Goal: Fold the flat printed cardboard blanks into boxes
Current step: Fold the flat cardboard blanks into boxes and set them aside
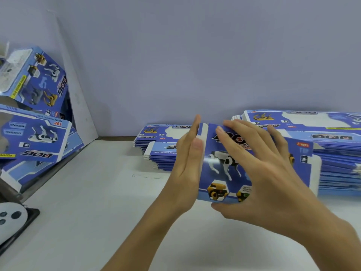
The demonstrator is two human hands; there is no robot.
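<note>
A blue printed cardboard box (220,173) with a robot dog picture is partly formed above the white table. My left hand (186,165) presses flat against its left end, fingers straight and together. My right hand (259,167) lies spread over its top face, thumb under the near edge. Behind it, a low stack of flat blanks (156,141) rests by the wall. A taller stack of blanks (336,153) sits at the right.
Several folded boxes (39,118) lie piled at the left against a leaning white board (82,106). A white remote-like device (10,218) sits on a dark tray at the near left. The white table (93,212) runs up to a pale wall.
</note>
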